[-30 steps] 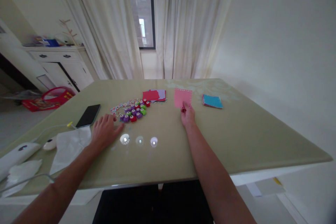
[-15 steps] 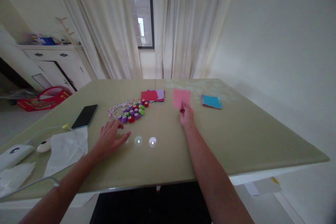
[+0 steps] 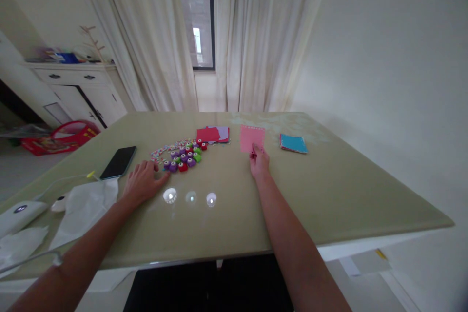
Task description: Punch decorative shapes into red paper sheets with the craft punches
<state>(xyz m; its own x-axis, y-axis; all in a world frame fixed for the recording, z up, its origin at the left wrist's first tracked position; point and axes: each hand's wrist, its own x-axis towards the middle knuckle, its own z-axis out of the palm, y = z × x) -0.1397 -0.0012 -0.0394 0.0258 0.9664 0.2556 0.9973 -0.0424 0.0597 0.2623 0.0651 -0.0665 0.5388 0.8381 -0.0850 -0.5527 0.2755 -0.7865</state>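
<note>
My right hand [image 3: 259, 162] rests on the olive table [image 3: 329, 190] with its fingers pinched on the near edge of a pink paper sheet [image 3: 251, 136]. My left hand [image 3: 142, 181] lies flat and open on the table, fingers spread, just left of a cluster of small purple, green and red craft punches [image 3: 184, 157]. A strip of small coloured cut-outs [image 3: 164, 148] lies behind the punches.
Red and lilac paper [image 3: 212, 133] and a blue paper stack [image 3: 293, 143] lie further back. A black phone [image 3: 118, 162], white tissue [image 3: 82, 204], a white mouse [image 3: 58, 202] and a cable sit at the left. Curtains and a white cabinet [image 3: 80, 92] stand behind.
My left hand moved right toward the table's middle, then drew back left beside the punches. My right hand stayed on the pink paper.
</note>
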